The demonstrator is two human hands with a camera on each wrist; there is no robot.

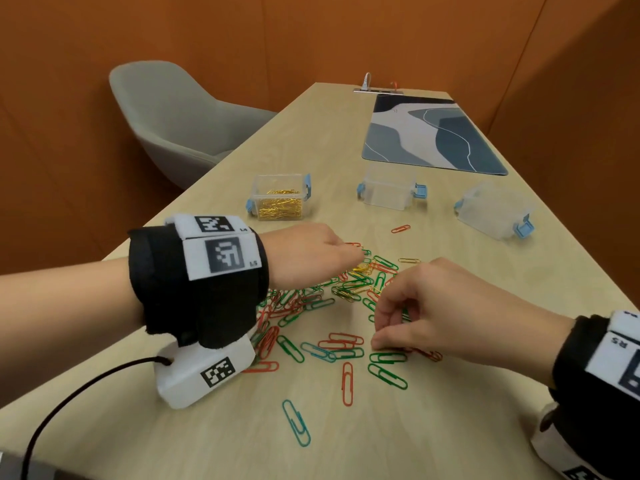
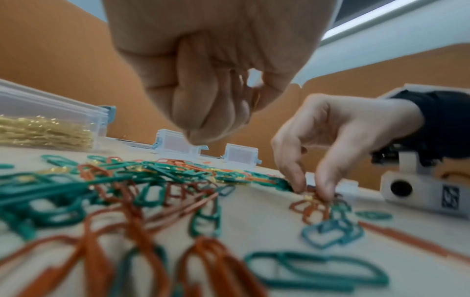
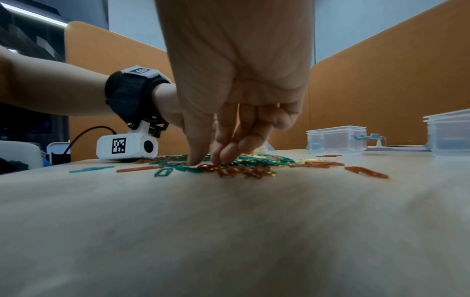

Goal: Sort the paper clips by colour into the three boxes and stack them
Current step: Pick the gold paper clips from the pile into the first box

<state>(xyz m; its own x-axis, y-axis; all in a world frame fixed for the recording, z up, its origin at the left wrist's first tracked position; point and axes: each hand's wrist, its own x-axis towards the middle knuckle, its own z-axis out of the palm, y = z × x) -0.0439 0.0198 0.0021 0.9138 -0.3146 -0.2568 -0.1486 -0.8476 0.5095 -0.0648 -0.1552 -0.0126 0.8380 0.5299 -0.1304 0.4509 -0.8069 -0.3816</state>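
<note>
- On the left wrist band (image 1: 221,251) I can read the small marks "L4" and "L5" beside black-and-white square codes; the right wrist band (image 1: 620,351) shows "R5".
- The left hand (image 1: 311,252) is closed in a loose fist just above the far side of the pile of paper clips (image 1: 329,306). In the left wrist view a thin gold thing shows between its curled fingers (image 2: 203,96), but it is too blurred to say if it is a clip.
- The right hand (image 1: 446,306) has thumb and fingertips (image 3: 201,156) brought together, touching red clips at the near side of the pile. I cannot tell if they really pinch one.
- The clips are thin bent wire, coated green, red and some blue, with shiny gold ones mixed in. They lie scattered on the pale wooden table (image 1: 415,427), under and between both hands.
- Beyond the left hand stands a clear plastic box (image 1: 280,197) with blue latches, holding gold clips.
- Beyond the right hand are two more clear boxes, the middle box (image 1: 389,188) and the right box (image 1: 493,211); both look empty.
- Farther behind them lies a flat desk mat (image 1: 433,133) with wavy blue and grey shapes.
</note>
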